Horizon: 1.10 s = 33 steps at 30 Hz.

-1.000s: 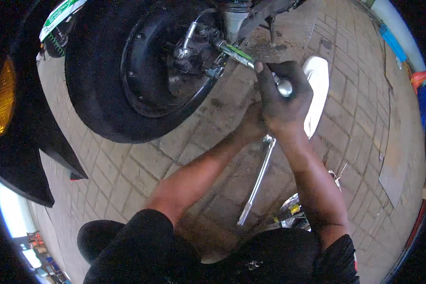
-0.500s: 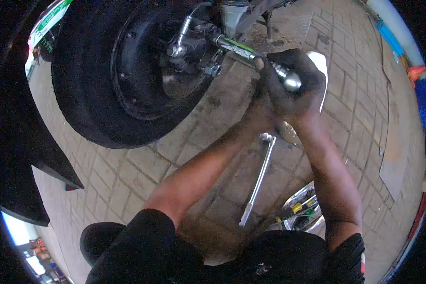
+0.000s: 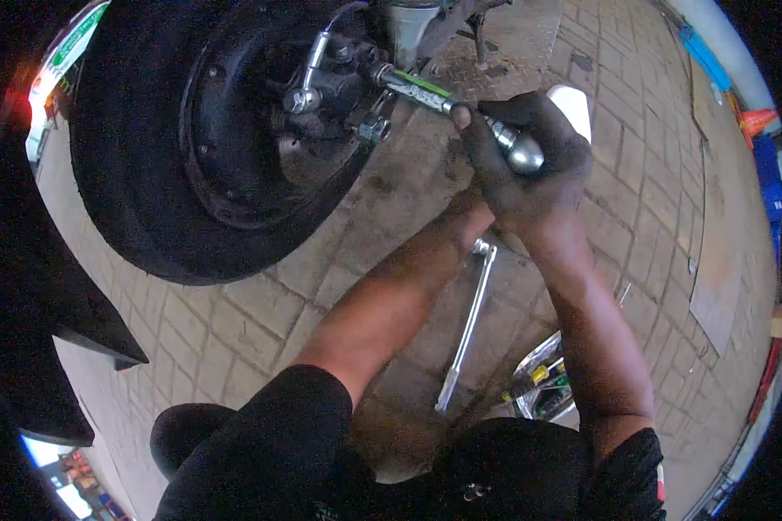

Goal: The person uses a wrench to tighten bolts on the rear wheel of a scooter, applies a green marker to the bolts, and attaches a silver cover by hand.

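Note:
A silver bar-shaped tool (image 3: 417, 90) with a green stripe runs from the wheel hub (image 3: 339, 82) toward me and ends in a rounded silver knob. My right hand (image 3: 554, 143) is closed around its near end, the thumb lying along the bar. My left hand is mostly hidden behind the right one; only its wrist (image 3: 475, 208) shows, so its fingers cannot be made out. A white object (image 3: 572, 111) shows just behind my right hand. On the paving below my hands lies a long chrome ratchet-style wrench (image 3: 467, 330).
The large black tyre (image 3: 130, 174) stands at the left, its hub fitted with a hose and metal joints. Near my right knee is a shiny tray (image 3: 530, 360) with yellow-handled tools. A cardboard-like sheet (image 3: 719, 295) lies at the right; blue and orange objects (image 3: 760, 122) line the right edge.
The wheel, bar and hands appear slightly farther left in view. A round shiny thing seen between my forearms is out of sight now. My right hand keeps its grip on the bar.

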{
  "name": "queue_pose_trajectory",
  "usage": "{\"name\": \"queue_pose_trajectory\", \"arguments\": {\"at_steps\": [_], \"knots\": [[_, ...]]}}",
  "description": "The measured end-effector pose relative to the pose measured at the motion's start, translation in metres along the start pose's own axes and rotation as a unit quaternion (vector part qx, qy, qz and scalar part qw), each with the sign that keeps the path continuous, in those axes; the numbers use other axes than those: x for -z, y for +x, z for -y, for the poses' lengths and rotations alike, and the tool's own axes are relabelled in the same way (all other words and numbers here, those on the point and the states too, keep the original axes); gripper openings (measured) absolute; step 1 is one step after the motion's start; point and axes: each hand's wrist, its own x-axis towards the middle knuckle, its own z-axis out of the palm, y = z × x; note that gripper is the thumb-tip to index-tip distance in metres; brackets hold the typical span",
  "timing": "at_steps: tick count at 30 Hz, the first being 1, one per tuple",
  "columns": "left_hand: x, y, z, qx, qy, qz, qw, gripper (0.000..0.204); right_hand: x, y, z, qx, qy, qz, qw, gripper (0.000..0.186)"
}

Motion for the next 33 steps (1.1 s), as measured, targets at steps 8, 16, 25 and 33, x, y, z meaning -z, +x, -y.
{"name": "queue_pose_trajectory", "arguments": {"at_steps": [8, 16, 25, 33], "knots": [[0.005, -0.002, -0.002, 0.025, -0.003, 0.012, 1.0, 0.068, -0.002, 0.003, 0.001, 0.011, -0.074, -0.013, 0.997, 0.022], [0.037, -0.025, -0.021, 0.064, -0.149, 0.034, 0.986, 0.069, 0.027, 0.001, -0.025, -0.006, -0.107, 0.108, 0.988, 0.026], [0.04, -0.208, 0.011, 0.213, 0.177, 0.081, 0.957, 0.047, 0.225, -0.098, -0.04, -0.262, -0.131, 0.273, 0.917, 0.034], [-0.013, -0.228, -0.015, 0.137, 0.199, 0.182, 0.953, 0.035, 0.313, -0.251, -0.054, -0.493, -0.262, 0.173, 0.812, 0.043]]}}
